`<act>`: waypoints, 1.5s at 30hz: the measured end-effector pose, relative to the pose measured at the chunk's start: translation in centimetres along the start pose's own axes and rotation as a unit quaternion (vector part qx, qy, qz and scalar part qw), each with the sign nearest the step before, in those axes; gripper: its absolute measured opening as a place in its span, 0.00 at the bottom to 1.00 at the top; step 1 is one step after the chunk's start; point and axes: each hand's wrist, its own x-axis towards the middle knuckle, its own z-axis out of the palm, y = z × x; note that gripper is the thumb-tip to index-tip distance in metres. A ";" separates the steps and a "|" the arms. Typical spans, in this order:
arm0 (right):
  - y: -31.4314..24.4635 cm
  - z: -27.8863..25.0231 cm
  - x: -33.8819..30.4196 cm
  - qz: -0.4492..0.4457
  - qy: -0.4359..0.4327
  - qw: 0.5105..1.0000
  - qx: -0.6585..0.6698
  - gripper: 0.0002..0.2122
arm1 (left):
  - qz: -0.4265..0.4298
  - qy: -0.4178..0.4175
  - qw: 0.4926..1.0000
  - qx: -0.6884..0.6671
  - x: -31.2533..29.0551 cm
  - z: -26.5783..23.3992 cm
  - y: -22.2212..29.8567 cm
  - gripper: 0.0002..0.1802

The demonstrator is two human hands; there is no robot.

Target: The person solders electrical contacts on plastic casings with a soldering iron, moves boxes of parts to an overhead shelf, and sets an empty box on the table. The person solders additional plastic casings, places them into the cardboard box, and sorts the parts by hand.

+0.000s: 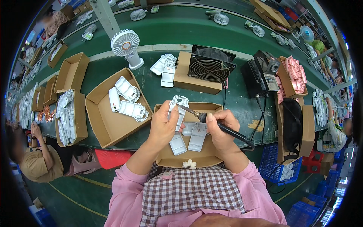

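Observation:
My left hand (163,124) is closed round a white plastic fan housing (179,101), tilted up above a cardboard box. In my right hand (224,130) is a soldering iron (202,117) with a black handle, gripped like a pen. Its metal tip points left at the housing's upper part; whether it touches cannot be made out. Below my hands, more white housings (196,138) lie in the box (211,158) at my lap. To the left, an open cardboard box (102,126) holds several housings (132,109) with moulded ends.
A black fan (211,64) stands on a cardboard box (198,85) ahead. A white handheld fan (126,47) stands far left. At right are a black soldering station (254,78) with cables and a box of pink parts (295,73). A person (41,159) sits at left.

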 end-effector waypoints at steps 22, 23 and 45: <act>1.2 -0.5 -0.4 -0.086 0.062 0.994 0.030 0.07 | 0.306 0.075 0.808 0.497 -2.2 -6.7 3.4 0.11; 0.9 -0.7 -0.3 -0.084 0.061 0.994 0.025 0.07 | 0.268 0.097 0.793 0.539 -2.2 -8.4 4.3 0.12; 0.9 -0.4 -0.1 -0.019 0.072 0.992 0.107 0.07 | 0.092 -0.111 0.651 0.745 0.9 -22.3 4.6 0.22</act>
